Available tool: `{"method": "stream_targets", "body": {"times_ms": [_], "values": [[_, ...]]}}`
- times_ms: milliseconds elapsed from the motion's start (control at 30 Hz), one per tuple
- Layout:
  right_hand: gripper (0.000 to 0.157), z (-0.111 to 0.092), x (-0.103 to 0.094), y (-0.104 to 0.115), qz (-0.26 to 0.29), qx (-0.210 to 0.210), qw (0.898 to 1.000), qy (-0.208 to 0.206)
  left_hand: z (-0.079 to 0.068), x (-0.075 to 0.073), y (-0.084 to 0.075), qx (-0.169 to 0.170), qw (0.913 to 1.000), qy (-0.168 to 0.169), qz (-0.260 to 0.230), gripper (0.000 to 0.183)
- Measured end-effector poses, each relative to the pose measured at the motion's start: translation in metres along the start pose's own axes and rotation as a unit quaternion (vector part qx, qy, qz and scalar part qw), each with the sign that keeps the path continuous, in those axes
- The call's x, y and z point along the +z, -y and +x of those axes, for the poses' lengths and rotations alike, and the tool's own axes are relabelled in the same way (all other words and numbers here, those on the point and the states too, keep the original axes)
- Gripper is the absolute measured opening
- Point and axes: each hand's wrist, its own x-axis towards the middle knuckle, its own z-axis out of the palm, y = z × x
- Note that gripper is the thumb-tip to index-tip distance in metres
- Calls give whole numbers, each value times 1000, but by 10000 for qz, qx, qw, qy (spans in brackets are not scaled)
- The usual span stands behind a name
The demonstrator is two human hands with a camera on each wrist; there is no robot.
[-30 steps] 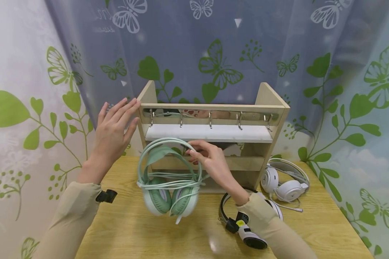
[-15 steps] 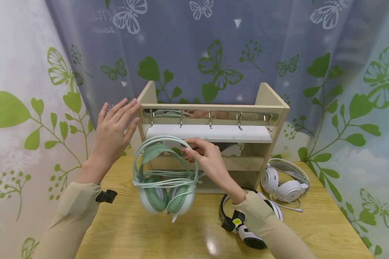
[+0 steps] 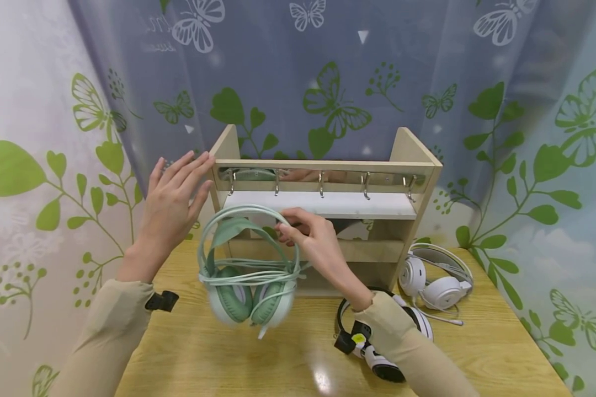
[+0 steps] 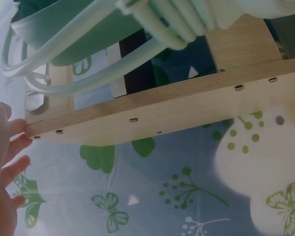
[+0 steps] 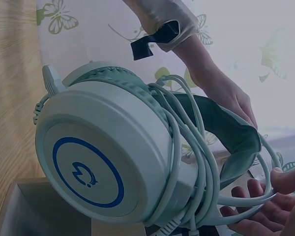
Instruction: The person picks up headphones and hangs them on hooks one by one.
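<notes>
Green-and-white headphones (image 3: pixel 250 275) hang in front of the wooden rack (image 3: pixel 323 248), earcups down and cable wound across the band. My right hand (image 3: pixel 313 237) pinches the right side of their headband; the right wrist view shows thumb and fingers (image 5: pixel 280 201) around the double band. With straight fingers, my left hand (image 3: pixel 174 198) rests against the rack's upper left corner. Along the rack's top bar runs a metal strip with several hooks (image 3: pixel 321 184). The headband's top sits just below the leftmost hooks in the head view. Seen from the left wrist, the band (image 4: pixel 88 83) overlaps the rack's side panel.
White headphones (image 3: pixel 434 275) lie on the wooden table (image 3: pixel 218 364) at the rack's right. Black-and-white headphones (image 3: pixel 384 366) lie nearer, partly hidden under my right forearm. A patterned curtain (image 3: pixel 298 82) stands behind the rack and on both sides.
My right hand has moved slightly left and up with the green-and-white headphones, bringing them below the leftmost hooks. My left hand has stayed at the rack's corner.
</notes>
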Motion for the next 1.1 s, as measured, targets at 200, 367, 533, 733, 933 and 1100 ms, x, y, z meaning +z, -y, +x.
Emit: {"method": "stream_targets", "body": {"times_ms": [200, 367, 533, 733, 933, 1100], "values": [[29, 2, 1, 4, -30, -24, 10000, -51, 2, -2, -2, -73, 9999, 25, -65, 45], [28, 5, 2, 7, 26, -12, 9999, -121, 3, -4, -3, -112, 9998, 8, -141, 44], [28, 7, 4, 9, 4, 19, 9999, -167, 4, -5, -3, -117, 9998, -11, -167, 44], [30, 10, 6, 12, -234, 111, 9992, -293, 6, -6, -1, -105, 9997, 64, -218, 42], [30, 14, 8, 13, -152, 58, 9994, -292, 7, -9, -1, -137, 9995, 166, -245, 39], [28, 16, 11, 13, 107, 6, 9996, -277, 7, -11, -1, -166, 9993, 240, -227, 39]]}}
